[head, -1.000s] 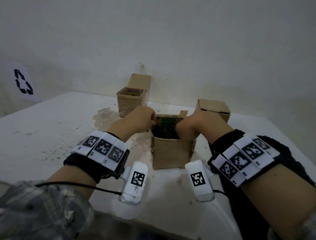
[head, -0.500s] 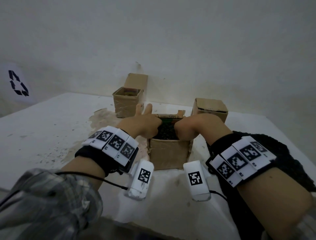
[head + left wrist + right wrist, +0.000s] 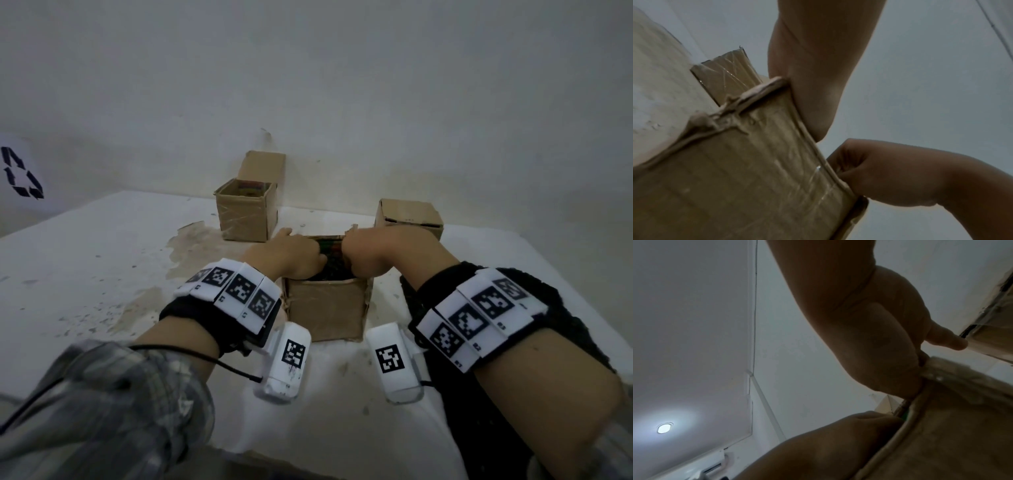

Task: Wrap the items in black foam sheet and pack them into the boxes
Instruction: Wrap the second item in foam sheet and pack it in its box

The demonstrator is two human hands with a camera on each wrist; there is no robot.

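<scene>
White table (image 3: 102, 260), three boxes: you've both hands down in the near box (image 3: 327, 310), fingers hidden, grip unclear, pressing dark foam in; rear-left box (image 3: 245, 219) open, rear-right box (image 3: 407, 214) looks closed.

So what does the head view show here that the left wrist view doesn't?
Head only: the dark foam-wrapped contents inside the near box, a closed box behind on the right, a black foam sheet under the right forearm, and the marker bands.

Left wrist only: shiny tape on the near box's wall.

Both: left hand and right hand reaching into the near box, and the open box behind.
</scene>
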